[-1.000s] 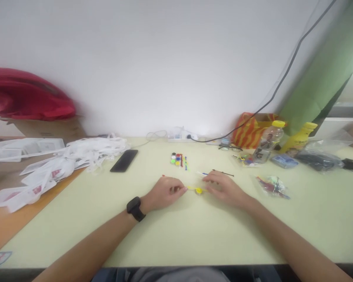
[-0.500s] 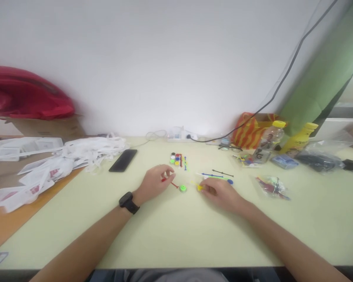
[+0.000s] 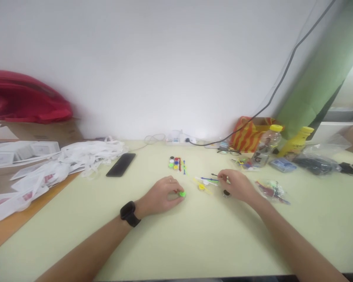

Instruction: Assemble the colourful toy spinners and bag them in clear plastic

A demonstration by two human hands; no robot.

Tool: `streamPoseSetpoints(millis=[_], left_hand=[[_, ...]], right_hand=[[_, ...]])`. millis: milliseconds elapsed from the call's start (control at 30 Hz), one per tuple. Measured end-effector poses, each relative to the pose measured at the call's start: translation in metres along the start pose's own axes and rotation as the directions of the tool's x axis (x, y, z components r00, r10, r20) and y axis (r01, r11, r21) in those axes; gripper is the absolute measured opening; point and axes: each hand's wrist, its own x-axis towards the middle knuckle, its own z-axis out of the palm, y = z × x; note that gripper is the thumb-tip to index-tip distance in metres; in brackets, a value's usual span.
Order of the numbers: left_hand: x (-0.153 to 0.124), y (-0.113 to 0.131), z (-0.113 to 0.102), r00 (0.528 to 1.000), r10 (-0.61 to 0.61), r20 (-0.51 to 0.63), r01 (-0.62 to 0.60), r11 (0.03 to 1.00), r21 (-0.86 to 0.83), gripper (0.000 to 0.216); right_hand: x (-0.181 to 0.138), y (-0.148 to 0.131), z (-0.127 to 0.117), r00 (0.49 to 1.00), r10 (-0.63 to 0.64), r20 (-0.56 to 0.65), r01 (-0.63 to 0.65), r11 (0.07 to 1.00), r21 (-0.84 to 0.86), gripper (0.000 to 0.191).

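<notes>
My left hand is closed at the fingertips on a small green disc at the table's middle. My right hand pinches a thin black arrow-shaped pointer, partly hidden by the fingers. Just below that hand sits a black disc. Between the hands lie a yellow disc, a white disc and a blue arrow-shaped pointer. Farther back, several coloured discs are grouped beside red pointers and a blue pointer.
A phone and white straps lie left. Right are a clear bag of small parts, a clear bottle, a yellow bottle and a striped bag. A power strip stands against the wall.
My left hand has moved right onto the green disc; the red pointer and disc near it no longer show. My right hand has left the yellow disc and shifted right to the black pointer.
</notes>
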Motion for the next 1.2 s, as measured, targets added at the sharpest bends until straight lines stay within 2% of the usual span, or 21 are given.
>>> streamPoseSetpoints(millis=[133,400,467,567,700,800,933,1100,1200], left_hand=[[-0.001,0.002,0.003,1.000,-0.003,0.008,0.003,1.000,-0.002,0.011],[-0.001,0.000,0.011,0.999,-0.028,0.039,0.029,0.999,-0.037,0.011],[-0.001,0.001,0.011,0.999,-0.024,0.039,0.026,0.999,-0.034,0.011],[-0.001,0.002,0.012,0.999,-0.022,0.045,0.023,0.999,-0.022,0.011],[-0.002,0.002,0.016,0.998,-0.041,0.043,0.041,0.999,-0.013,0.013],[0.000,0.003,0.020,0.998,-0.036,0.047,0.037,0.999,-0.029,0.019],[0.001,0.007,0.021,0.998,-0.035,0.042,0.037,0.998,-0.043,0.022],[-0.001,0.006,0.019,0.984,-0.169,-0.057,0.168,0.986,-0.017,0.017],[-0.001,0.005,0.021,0.977,-0.203,-0.062,0.205,0.978,0.035,0.022]], right_hand=[[0.001,0.011,-0.001,0.996,0.042,0.080,-0.037,0.997,-0.066,0.015],[-0.002,-0.009,0.006,0.989,0.065,0.132,-0.053,0.995,-0.087,0.017],[-0.002,-0.009,0.007,0.993,0.047,0.109,-0.038,0.995,-0.089,0.016],[-0.001,-0.005,0.006,1.000,-0.008,0.012,0.009,0.998,-0.055,0.012],[-0.002,-0.012,0.001,0.992,-0.006,-0.122,0.023,0.990,0.139,0.009],[-0.007,-0.033,0.000,0.995,0.001,-0.099,0.041,0.909,0.416,0.014],[-0.018,-0.069,0.006,0.998,-0.038,0.052,-0.008,0.730,0.683,0.025],[-0.029,-0.093,0.016,0.947,-0.094,0.306,-0.217,0.514,0.830,0.036],[-0.031,-0.096,0.019,0.917,-0.112,0.384,-0.304,0.429,0.851,0.040]])
